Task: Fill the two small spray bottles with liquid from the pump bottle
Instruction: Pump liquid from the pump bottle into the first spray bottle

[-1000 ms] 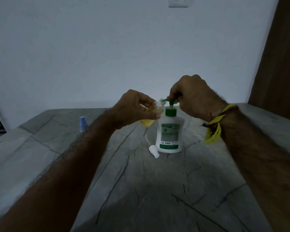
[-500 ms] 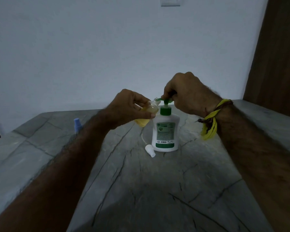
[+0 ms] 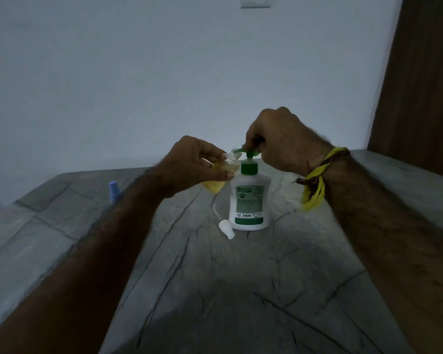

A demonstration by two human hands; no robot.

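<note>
Two hands were raised over the table [image 3: 215, 290]: the left hand [image 3: 189, 164] gripped a tilted yellow spray bottle [image 3: 216, 181] at the pump bottle [image 3: 248, 200]'s spout; the right hand [image 3: 281, 139] was closed on its pump head. Left of it stood a blue spray bottle [image 3: 113, 191].

This looks like a room in a home — I'm standing at a grey stone-patterned counter [image 3: 215, 290] with dark veins running through it, pushed up against a plain white painted wall [image 3: 164, 72]. High on that wall sits a white switch plate [image 3: 255, 2], cut off by the top edge. To my right a brown wooden panel [image 3: 420, 85] — door or cupboard, I can't tell which — rises beside the counter. The light is dim. A household pump bottle [image 3: 248, 200] stands on the counter.
</note>
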